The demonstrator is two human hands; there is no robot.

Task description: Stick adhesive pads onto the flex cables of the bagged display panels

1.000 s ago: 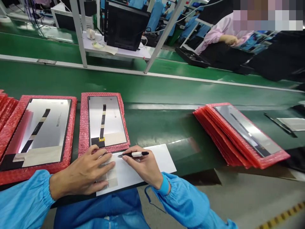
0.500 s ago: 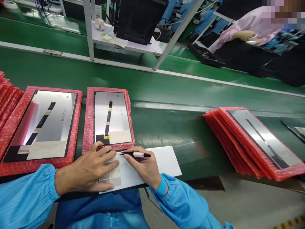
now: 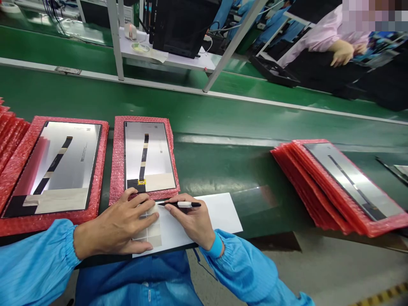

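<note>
A white sheet [image 3: 219, 214] lies at the near edge of the green bench, with beige sticker squares [image 3: 152, 231] on its left part. My left hand [image 3: 123, 227] lies flat on those squares, fingers stretched out, pressing the sheet. My right hand [image 3: 191, 221] is closed on a black and white pen [image 3: 180, 205], its tip pointing left and touching the sheet by my left fingertips. Just beyond my hands a display panel [image 3: 148, 155] with a black flex cable rests on red bubble wrap [image 3: 117, 170].
A second panel on red wrap [image 3: 60, 165] lies to the left, beside more red wrap at the far left. A fanned stack of red wraps with a panel on top [image 3: 344, 187] sits right. Behind the green conveyor [image 3: 223, 114], a person in pink works at the far side.
The camera view shifted slightly, so everything sits a little differently in frame. My hands and the pen stay in nearly the same spot on the sheet.
</note>
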